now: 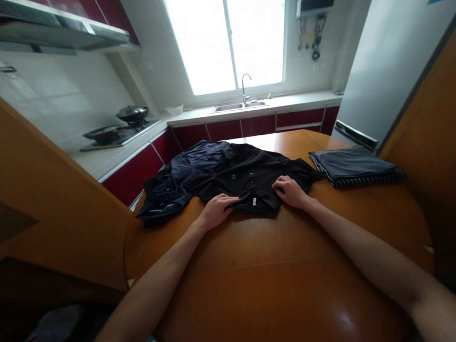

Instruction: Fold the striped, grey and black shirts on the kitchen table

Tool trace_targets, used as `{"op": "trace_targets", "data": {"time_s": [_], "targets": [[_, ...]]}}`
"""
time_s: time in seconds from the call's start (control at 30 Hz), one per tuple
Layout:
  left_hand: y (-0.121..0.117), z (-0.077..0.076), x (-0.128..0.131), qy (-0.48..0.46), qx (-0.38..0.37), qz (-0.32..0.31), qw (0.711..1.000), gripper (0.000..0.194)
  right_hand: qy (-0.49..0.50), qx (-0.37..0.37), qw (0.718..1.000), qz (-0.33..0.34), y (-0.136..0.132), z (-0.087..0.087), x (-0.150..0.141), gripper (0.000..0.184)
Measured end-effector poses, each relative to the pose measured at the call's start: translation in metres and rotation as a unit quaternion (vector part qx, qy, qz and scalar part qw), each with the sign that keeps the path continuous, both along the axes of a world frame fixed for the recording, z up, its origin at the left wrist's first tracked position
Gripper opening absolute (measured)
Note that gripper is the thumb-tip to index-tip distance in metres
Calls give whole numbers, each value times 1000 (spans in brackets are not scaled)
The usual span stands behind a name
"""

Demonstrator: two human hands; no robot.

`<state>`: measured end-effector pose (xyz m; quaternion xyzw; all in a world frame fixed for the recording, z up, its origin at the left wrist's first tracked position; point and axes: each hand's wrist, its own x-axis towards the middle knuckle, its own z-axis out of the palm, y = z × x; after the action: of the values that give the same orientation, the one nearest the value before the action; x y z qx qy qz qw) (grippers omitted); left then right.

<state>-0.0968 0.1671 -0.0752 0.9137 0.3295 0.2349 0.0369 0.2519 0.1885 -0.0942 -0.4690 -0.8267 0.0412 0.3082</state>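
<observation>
A black short-sleeved shirt (263, 163) with a buttoned neck lies spread on the wooden table, its collar towards me and a small white label showing inside. My left hand (217, 210) rests at the left of the collar, fingers stretched out with their tips on the cloth. On the collar's other side, my right hand (290, 191) has its fingers bent onto the fabric, closed on the shirt's edge. Dark navy clothing (195, 166) lies heaped against the shirt's left side, partly beneath it.
The round-ended wooden table (280, 295) fills the middle. Folded dark clothes with a striped edge (354, 165) lie in a stack at the right. Beyond are a sink (228, 107), a stove with pans (133, 114) and a fridge (386, 59). Wooden door frames stand both sides.
</observation>
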Motion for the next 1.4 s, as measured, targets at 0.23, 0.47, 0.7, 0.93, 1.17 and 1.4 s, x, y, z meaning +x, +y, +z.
{"op": "trace_targets", "data": {"time_s": [0.23, 0.47, 0.7, 0.93, 1.17, 1.4], "targets": [[-8, 8, 2, 9, 4, -16, 1000, 31, 20, -15, 1000, 5, 2, -1, 2, 15], [-10, 10, 2, -5, -24, -38, 999, 33, 27, -23, 999, 1, 1, -1, 2, 14], [-10, 10, 3, -16, -58, -43, 997, 35, 12, -29, 999, -9, 1, 1, 1, 14], [-9, 10, 2, -11, -69, -57, 996, 44, 9, -35, 999, -9, 0, 2, 0, 15], [-14, 16, 3, -17, -79, -66, 995, 44, 12, -32, 999, -12, 1, 0, 0, 14], [-12, 14, 2, -15, -81, -66, 994, 43, 9, -36, 999, -13, 1, 1, 1, 14]]}}
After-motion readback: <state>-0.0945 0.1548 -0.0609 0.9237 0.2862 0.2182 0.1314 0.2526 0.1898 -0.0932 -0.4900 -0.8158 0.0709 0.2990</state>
